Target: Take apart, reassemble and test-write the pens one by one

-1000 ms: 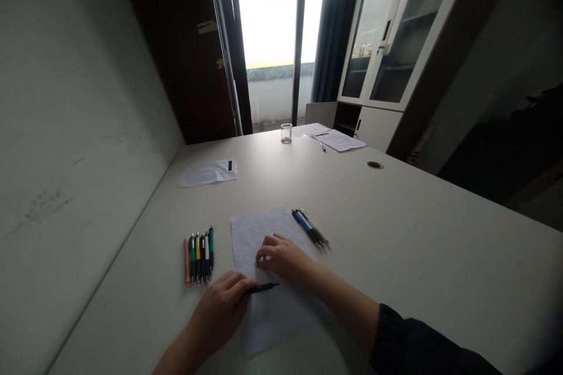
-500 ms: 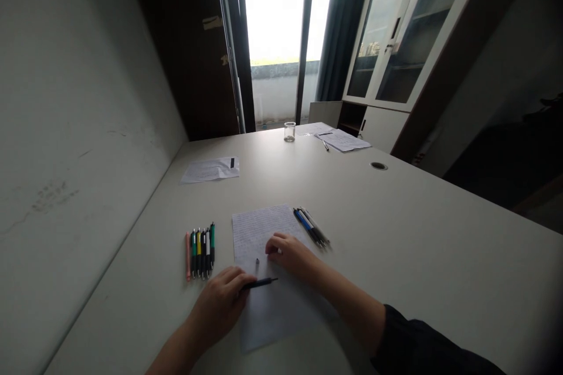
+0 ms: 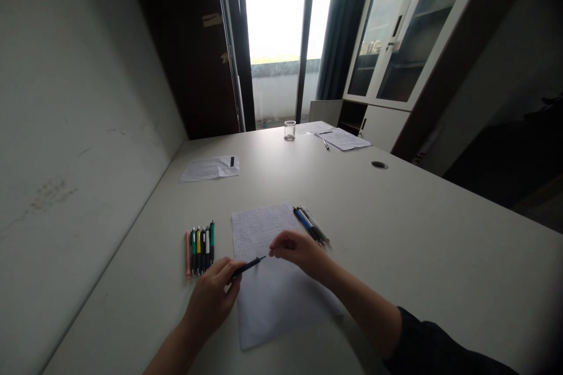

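My left hand (image 3: 214,288) is closed on a dark pen (image 3: 247,266), whose thin end points up and right over the paper. My right hand (image 3: 297,251) has its thumb and fingers pinched together just right of that end. Anything in the pinch is too small to name. Beneath both hands lies a sheet of lined paper (image 3: 264,316) with handwriting on its upper part. Left of the sheet, several pens (image 3: 201,248) lie side by side, in pink, green, yellow, black and white. Another group of pens (image 3: 310,224), blue, black and pale, rests by the sheet's upper right edge.
A glass (image 3: 289,130) stands near the table's far edge. Written papers (image 3: 344,139) and a single pen (image 3: 325,145) lie beside it. Another paper (image 3: 210,169) is at the far left. A round cable hole (image 3: 379,165) sits on the right. A wall (image 3: 88,158) borders the left side.
My left hand has lifted the pen and tilted its thin end upward. My right hand has risen off the paper, fingers now pinched by that end. The small pen part on the sheet no longer shows clearly.
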A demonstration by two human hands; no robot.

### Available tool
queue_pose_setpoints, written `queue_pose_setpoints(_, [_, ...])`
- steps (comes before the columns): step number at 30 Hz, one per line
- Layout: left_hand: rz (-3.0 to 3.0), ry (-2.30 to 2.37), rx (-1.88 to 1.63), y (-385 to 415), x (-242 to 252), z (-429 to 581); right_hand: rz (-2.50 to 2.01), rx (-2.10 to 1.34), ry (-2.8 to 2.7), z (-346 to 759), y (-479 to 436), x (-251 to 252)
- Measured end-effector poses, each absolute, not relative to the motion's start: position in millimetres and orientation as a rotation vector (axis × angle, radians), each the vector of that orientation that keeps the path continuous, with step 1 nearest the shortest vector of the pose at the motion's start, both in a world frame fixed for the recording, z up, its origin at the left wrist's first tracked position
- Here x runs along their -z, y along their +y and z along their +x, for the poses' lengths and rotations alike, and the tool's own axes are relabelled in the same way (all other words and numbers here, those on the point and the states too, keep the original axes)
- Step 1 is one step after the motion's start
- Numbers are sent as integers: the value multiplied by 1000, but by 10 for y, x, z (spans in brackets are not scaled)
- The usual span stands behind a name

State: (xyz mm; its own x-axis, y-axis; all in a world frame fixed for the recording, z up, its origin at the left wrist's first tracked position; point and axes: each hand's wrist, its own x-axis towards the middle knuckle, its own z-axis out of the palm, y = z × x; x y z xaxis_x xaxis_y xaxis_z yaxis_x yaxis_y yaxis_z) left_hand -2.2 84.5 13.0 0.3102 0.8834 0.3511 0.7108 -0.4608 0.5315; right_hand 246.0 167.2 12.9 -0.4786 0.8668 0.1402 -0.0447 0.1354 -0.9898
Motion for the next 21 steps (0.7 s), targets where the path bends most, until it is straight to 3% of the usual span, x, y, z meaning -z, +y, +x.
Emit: queue_pose_setpoints(21, [2294, 1415, -865, 837, -126, -20, -858, -1349, -1751, 2361, 1565, -111])
